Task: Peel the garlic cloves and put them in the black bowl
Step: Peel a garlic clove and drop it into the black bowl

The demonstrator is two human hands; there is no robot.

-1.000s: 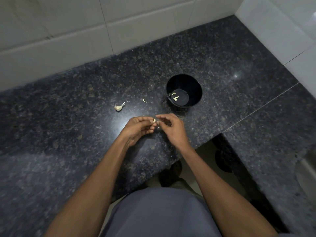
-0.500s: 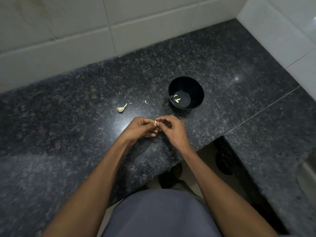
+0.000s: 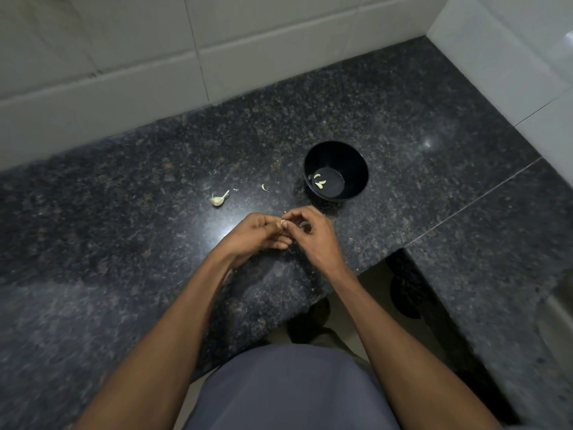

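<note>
Still, both hands are working above the counter point(image 3: 130, 212) edge, much as a moment earlier; the left hand point(image 3: 254, 235) is keeping its curled fingers round the garlic clove point(image 3: 282, 223), while the right hand point(image 3: 310, 235) is pinching at its tip with thumb and forefinger; the black bowl point(image 3: 356, 164) is sitting just beyond, unmoved, holding peeled cloves point(image 3: 320, 181); the leftover garlic piece point(image 3: 218, 199) and a peel scrap point(image 3: 264, 188) are lying to its left.

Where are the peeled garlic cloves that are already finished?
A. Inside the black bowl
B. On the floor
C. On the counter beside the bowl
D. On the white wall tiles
A: a few pale peeled cloves lie on the bottom of the black bowl, which stands on the dark counter beyond the hands.
</note>
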